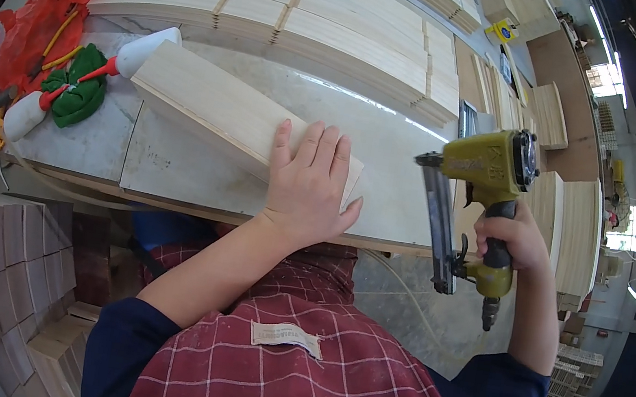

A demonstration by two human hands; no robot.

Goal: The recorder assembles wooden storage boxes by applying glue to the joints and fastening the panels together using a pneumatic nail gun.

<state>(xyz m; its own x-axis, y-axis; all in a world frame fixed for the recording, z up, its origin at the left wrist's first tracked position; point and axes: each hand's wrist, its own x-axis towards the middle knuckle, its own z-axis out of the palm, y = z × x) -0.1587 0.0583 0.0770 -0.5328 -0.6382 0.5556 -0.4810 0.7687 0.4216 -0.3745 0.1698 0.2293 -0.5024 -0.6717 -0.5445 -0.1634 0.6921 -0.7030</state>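
Note:
My left hand lies flat with its fingers stretched out, pressing on the near right end of a long, pale wooden box. The box slants across the worktable, its far end toward the back left. In my right hand is a yellow-green pneumatic nail gun, gripped by its black handle. The gun is raised at the table's right side, apart from the box, with its nose pointing left. Fingers wrap round the handle near the trigger. What the underside of the box looks like is hidden.
White glue bottles with red nozzles lie by a green bundle and a red plastic bag at the left. Stacked wooden boards line the table's back. More boards stand right; blocks are piled lower left.

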